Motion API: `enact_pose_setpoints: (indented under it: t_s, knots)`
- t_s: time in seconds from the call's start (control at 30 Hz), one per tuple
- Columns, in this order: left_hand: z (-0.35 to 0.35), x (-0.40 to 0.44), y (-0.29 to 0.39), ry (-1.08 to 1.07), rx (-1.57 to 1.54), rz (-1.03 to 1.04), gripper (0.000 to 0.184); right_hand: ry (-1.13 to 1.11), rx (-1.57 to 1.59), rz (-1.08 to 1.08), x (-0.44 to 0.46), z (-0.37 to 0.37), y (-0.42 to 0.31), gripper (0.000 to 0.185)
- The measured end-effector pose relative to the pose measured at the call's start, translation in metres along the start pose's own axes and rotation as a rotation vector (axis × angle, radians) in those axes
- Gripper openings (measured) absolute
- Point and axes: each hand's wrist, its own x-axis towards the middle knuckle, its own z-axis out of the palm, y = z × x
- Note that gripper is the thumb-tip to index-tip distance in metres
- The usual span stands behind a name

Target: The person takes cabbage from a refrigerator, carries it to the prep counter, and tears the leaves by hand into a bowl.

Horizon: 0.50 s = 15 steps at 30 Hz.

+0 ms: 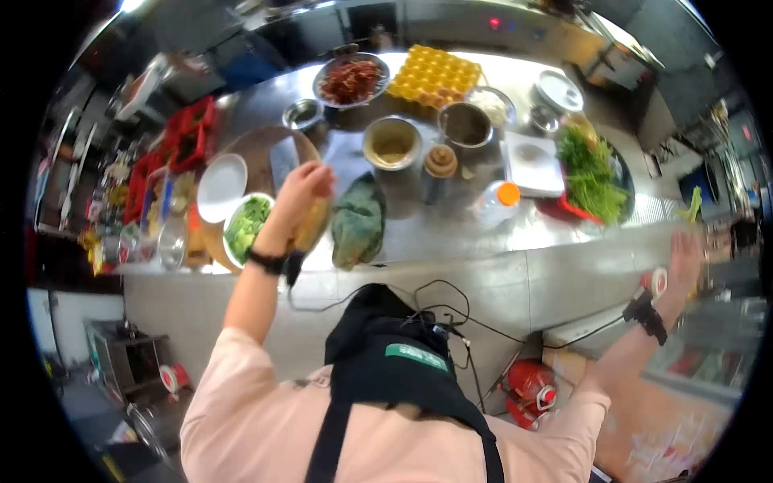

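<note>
Over the round wooden board (256, 148), near the cleaver blade (283, 159), my left hand (304, 190) has its fingers curled together; what they hold, if anything, is hidden. A dark green cloth (359, 221) lies just to its right. Out past the counter's right end, my right hand (686, 256) is raised and blurred, close below a small green leafy piece (692, 204); whether the two touch is unclear. A white plate (221, 188) and a bowl of chopped greens (248, 228) stand left of my left hand.
On the steel counter (451, 233) stand a bowl of red food (352, 80), a yellow egg tray (436, 75), metal pots (392, 143), an orange-capped bottle (501, 199), a white scale (534, 164) and leafy greens (593, 173). Red crates (191, 134) are at left.
</note>
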Motion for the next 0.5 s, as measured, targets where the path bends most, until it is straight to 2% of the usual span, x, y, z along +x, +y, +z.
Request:
enact_pose_setpoints:
  t_s: [0.07, 0.1, 0.13, 0.2, 0.27, 0.33, 0.4, 0.43, 0.5]
  knots:
    - [-0.006, 0.058, -0.022, 0.047, -0.298, -0.074, 0.024, 0.033, -0.473, -0.169, 0.036, -0.04, 0.016, 0.051]
    - [-0.01, 0.08, -0.029, 0.054, -0.425, -0.11, 0.026, 0.111, -0.384, -0.174, -0.007, 0.012, 0.017, 0.052]
    - [-0.009, 0.096, -0.033, 0.07, -0.422, -0.109, 0.026, 0.1, -0.379, -0.164, -0.023, 0.019, 0.035, 0.052]
    - [0.001, 0.131, -0.032, 0.207, -0.466, -0.162, 0.028, -0.026, -0.37, 0.034, -0.048, 0.01, 0.07, 0.055]
    - [-0.001, 0.173, -0.045, 0.243, -0.509, -0.174, 0.031, -0.04, -0.414, 0.248, -0.066, -0.006, 0.1, 0.056]
    - [-0.007, 0.211, -0.067, 0.27, -0.555, -0.195, 0.034, -0.091, -0.61, 0.27, -0.105, 0.002, 0.112, 0.055]
    - [-0.017, 0.258, -0.088, 0.329, -0.655, -0.213, 0.047, -0.044, -0.71, 0.344, -0.14, 0.019, 0.113, 0.054]
    - [-0.031, 0.287, -0.112, 0.294, -0.72, -0.192, 0.058, -0.023, -0.688, 0.38, -0.151, 0.007, 0.117, 0.054]
    - [-0.041, 0.323, -0.132, 0.35, -0.826, -0.203, 0.062, 0.038, -0.667, 0.428, -0.177, -0.01, 0.12, 0.053]
